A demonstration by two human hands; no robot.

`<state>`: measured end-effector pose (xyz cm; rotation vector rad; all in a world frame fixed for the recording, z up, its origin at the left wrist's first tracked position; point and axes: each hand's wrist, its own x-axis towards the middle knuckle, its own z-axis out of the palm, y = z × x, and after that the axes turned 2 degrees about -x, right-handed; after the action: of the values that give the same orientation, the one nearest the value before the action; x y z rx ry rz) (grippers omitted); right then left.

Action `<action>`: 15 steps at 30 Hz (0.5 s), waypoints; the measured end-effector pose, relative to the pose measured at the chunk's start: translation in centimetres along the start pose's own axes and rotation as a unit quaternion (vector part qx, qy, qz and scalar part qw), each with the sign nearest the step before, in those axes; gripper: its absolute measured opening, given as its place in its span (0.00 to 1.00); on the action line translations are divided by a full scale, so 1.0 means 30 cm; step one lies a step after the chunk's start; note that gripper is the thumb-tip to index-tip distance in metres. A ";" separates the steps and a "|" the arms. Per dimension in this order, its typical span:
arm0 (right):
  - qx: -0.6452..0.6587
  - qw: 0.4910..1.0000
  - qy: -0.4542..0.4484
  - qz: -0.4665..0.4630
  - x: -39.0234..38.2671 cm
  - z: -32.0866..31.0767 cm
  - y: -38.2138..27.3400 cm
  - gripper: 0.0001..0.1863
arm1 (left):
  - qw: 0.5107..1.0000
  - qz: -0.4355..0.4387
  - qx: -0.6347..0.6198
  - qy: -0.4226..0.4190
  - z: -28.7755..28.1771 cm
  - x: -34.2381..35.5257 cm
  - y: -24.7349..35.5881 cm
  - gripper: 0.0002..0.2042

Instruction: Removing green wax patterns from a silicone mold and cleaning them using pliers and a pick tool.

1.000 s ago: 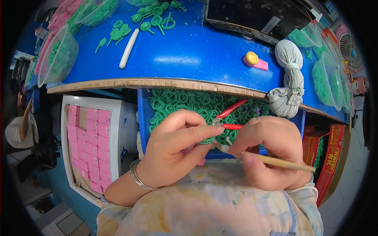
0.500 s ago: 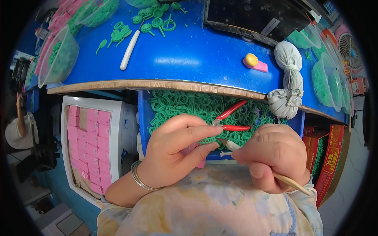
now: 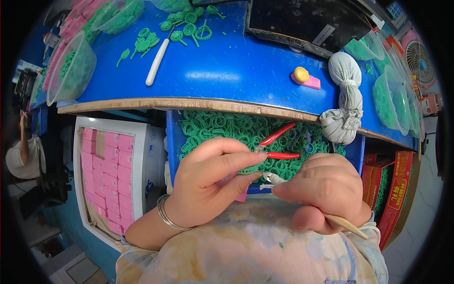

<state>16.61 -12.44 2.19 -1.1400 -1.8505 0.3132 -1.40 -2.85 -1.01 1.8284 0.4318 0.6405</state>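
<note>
My left hand [image 3: 213,189] pinches a small green filigree piece [image 3: 247,171] between thumb and fingers, with something pink [image 3: 242,194] partly hidden behind it. My right hand [image 3: 324,191] is closed round a wooden-handled tool [image 3: 347,226], whose white-wrapped metal tip [image 3: 269,178] is at the piece by my left thumb. Just beyond my fingers, red-handled pliers [image 3: 283,155] lie open on a mass of green plastic pieces in a blue tray [image 3: 360,163].
Above are a blue worktop [image 3: 217,75], white-handled tool [image 3: 157,62], pink-and-yellow block [image 3: 309,80], tied cloth bundle [image 3: 345,94], black appliance [image 3: 288,23], tubs [image 3: 66,90] of green pieces. Pink blocks [image 3: 111,170] fill a box at left; red cartons [image 3: 395,189] stand right; another person [image 3: 26,156] is far left.
My right hand has rolled over and shifted slightly down, so the wooden handle now slants more steeply toward the lower right. My left hand has stayed nearly in place, still pinching.
</note>
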 end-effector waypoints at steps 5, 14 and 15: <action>0.002 1.000 -0.003 0.001 -0.001 0.003 0.004 0.20 | 1.000 0.010 0.013 0.005 -0.002 -0.001 -0.001 0.17; -0.013 1.000 0.005 -0.007 -0.003 0.015 0.003 0.21 | 1.000 0.018 0.024 0.005 -0.003 -0.002 -0.004 0.18; -0.025 1.000 -0.002 -0.019 -0.004 0.016 0.003 0.20 | 1.000 0.018 0.024 0.005 -0.003 -0.003 -0.002 0.18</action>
<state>16.31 -12.37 1.80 -1.1381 -1.8903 0.2483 -1.54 -2.83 -1.08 1.8826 0.4246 0.6704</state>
